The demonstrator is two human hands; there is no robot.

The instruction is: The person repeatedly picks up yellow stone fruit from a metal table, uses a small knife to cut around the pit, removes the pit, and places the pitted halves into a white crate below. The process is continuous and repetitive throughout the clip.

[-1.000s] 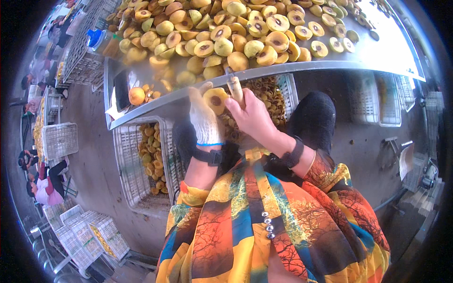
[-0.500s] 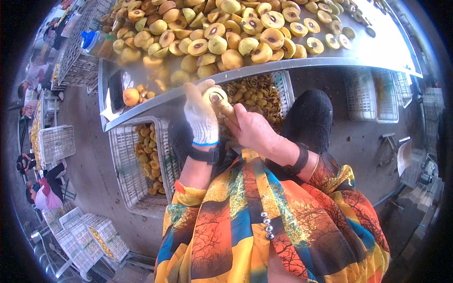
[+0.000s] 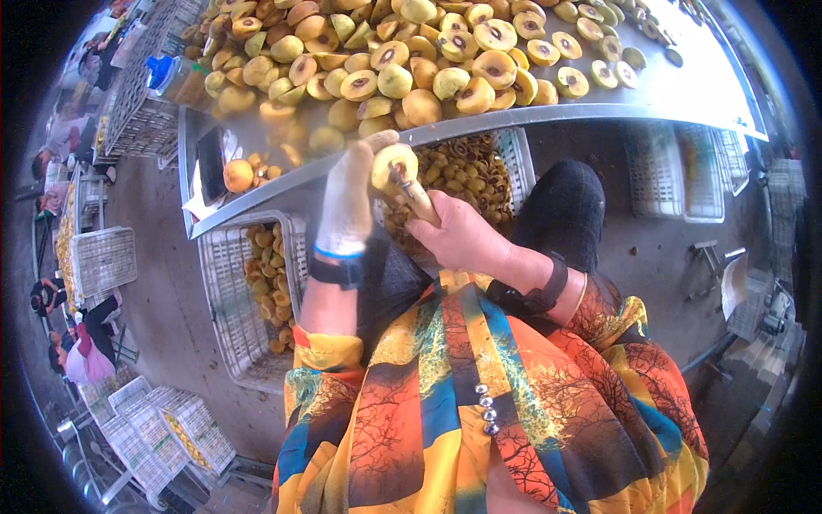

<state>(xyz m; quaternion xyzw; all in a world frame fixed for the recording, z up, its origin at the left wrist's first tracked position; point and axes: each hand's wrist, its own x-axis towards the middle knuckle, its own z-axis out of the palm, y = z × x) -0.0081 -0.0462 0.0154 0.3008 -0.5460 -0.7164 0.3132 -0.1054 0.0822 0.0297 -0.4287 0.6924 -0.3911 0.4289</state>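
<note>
My left hand (image 3: 349,201), in a white knit glove with a blue cuff edge, grips a yellow peach half (image 3: 392,168), cut face toward my right hand. Closed around the wooden handle of a pitting knife (image 3: 418,202) is my bare right hand (image 3: 462,230). The knife's metal tip is at the dark middle of the cut face. Both hands are just below the near edge of a metal table (image 3: 599,113). A large heap of halved peaches (image 3: 390,83) covers much of that table.
Under the table, a white crate (image 3: 519,163) holds peach scraps (image 3: 467,176). Another crate (image 3: 224,300) with peach pieces stands at my left knee. A blue-capped jar (image 3: 175,79) and a loose peach (image 3: 238,176) sit on the table's left. Workers (image 3: 90,343) are far left.
My left hand and wrist have swung left and tilted, turning the peach half's cut face more into view. The knife has shifted slightly right within it.
</note>
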